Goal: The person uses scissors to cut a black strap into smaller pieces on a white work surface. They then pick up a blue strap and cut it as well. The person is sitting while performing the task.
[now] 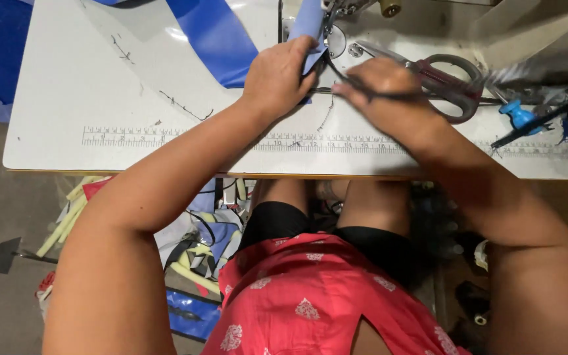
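Left hand (276,77) curled down over a strip of blue fabric (307,26) near the far edge of the white sewing table (60,98), fingers bent and pressing the cloth flat just in front of the needle area; thumb tucked toward the palm, knuckles up. Closed around the fabric's near end rather than spread.

Right hand (379,89) just beside it, to the right, fingers drawn together in a pinch on something thin and dark, thread or a slim tool, cannot tell which. Blurred, so exact finger spacing unclear. Fingertips of the two hands almost meeting over the metal plate (336,41) of the sewing machine at the table's far edge.

Blue fabric running from the far edge down under the left hand, a wider band of it (215,39) slanting across the table's far left part.

Scissors with dark red handles (445,82) lying flat behind the right hand, toward the far right of the table. Small blue tool (517,115) near the right edge. Printed ruler strip (133,137) along the near edge, crossed by both forearms. Loose thread bits (182,105) on the left half of the table.

Below the near edge, fabric scraps (198,243) heaped on the floor
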